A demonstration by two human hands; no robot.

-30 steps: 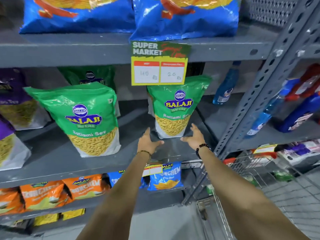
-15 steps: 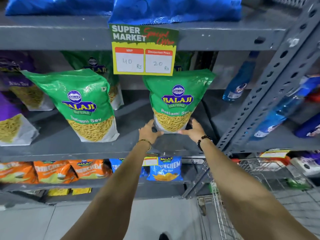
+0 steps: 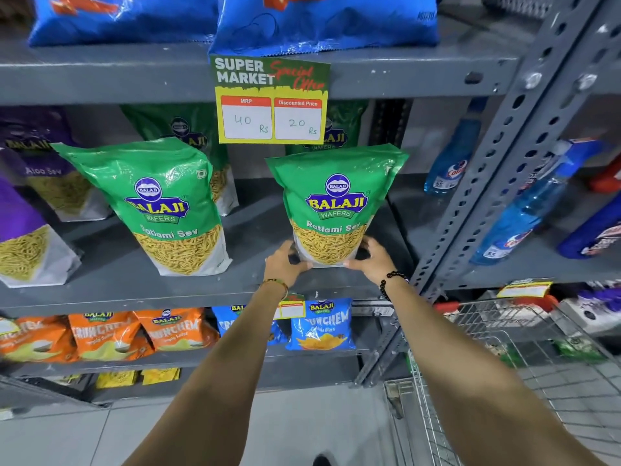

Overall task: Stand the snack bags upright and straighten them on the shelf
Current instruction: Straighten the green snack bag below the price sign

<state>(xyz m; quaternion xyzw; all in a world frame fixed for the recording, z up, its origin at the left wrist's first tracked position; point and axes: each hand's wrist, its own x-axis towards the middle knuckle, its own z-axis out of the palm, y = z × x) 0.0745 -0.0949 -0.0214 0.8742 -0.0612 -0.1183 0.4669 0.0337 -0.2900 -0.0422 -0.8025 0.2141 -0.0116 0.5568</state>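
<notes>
A green Ratlami Sev bag [image 3: 336,196] stands upright on the grey middle shelf [image 3: 262,284], under the price tag. My left hand [image 3: 284,264] grips its lower left corner and my right hand [image 3: 371,260] grips its lower right corner. A second green Ratlami Sev bag [image 3: 168,210] stands to the left, leaning with its top tilted left. Two more green bags [image 3: 188,129] stand behind, partly hidden.
Purple Aloo Sev bags [image 3: 30,230] fill the shelf's left end. Blue bags [image 3: 322,21] lie on the shelf above, with a yellow price tag [image 3: 270,102] hanging from its edge. Orange and blue snack bags [image 3: 168,331] sit below. Blue spray bottles [image 3: 524,213] and a wire cart [image 3: 504,381] are at right.
Both hands went from open and reaching in front of the right green bag to closing on its bottom corners. The view has drawn closer to the shelf.
</notes>
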